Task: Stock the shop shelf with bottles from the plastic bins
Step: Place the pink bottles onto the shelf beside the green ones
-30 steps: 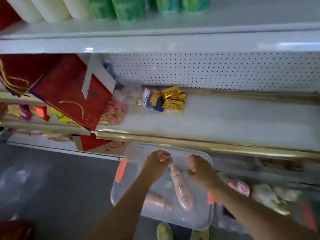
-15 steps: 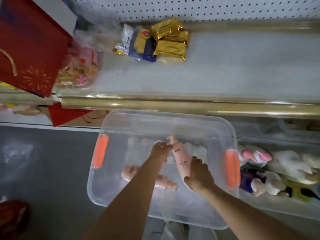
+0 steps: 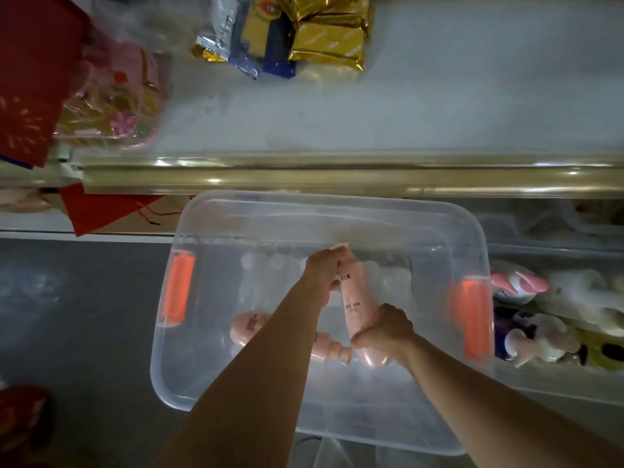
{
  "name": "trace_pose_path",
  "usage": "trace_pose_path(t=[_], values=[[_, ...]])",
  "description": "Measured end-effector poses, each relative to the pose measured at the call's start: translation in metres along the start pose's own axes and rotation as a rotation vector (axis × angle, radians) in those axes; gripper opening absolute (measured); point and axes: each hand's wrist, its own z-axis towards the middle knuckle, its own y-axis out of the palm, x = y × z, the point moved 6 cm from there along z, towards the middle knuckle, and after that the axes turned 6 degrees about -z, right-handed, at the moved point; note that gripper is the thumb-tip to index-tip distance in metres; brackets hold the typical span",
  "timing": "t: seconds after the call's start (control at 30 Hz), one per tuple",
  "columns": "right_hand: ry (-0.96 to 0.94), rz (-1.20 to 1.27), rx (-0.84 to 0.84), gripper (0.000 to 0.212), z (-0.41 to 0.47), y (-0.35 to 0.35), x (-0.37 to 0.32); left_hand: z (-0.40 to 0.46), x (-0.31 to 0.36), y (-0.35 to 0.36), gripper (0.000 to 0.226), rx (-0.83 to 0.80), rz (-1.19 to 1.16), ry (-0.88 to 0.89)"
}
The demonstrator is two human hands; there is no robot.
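Both hands hold one pink bottle (image 3: 357, 307) above the clear plastic bin (image 3: 216, 376). The left hand (image 3: 322, 275) grips the bottle's cap end, fingers curled around it. The right hand (image 3: 385, 327) wraps the bottle's lower body. A second pink bottle (image 3: 251, 327) lies on its side on the bin floor, partly hidden by the left forearm. The shelf (image 3: 439, 106) runs beyond the bin's far rim. Gold packets (image 3: 329, 45) lie on the shelf, far from the bin.
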Motion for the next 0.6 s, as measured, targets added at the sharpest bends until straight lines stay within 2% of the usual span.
trace_pose_path(t=[0.1,0.3,0.47,0.6], values=[[-0.025,0.058,-0.07,0.086,-0.012,-0.004,-0.007,-0.006,-0.001,-0.013,0.028,0.02,-0.046,-0.002],[-0.119,0.174,-0.233,0.071,-0.067,-0.012,-0.029,-0.057,0.019,-0.043,0.029,0.035,-0.218,0.089],[-0.216,0.19,-0.25,0.076,-0.127,-0.034,-0.049,-0.116,0.052,-0.064,0.031,0.011,-0.231,0.228],[-0.311,0.161,-0.185,0.077,-0.18,-0.066,-0.067,-0.175,0.088,-0.073,0.026,-0.079,-0.26,0.352]])
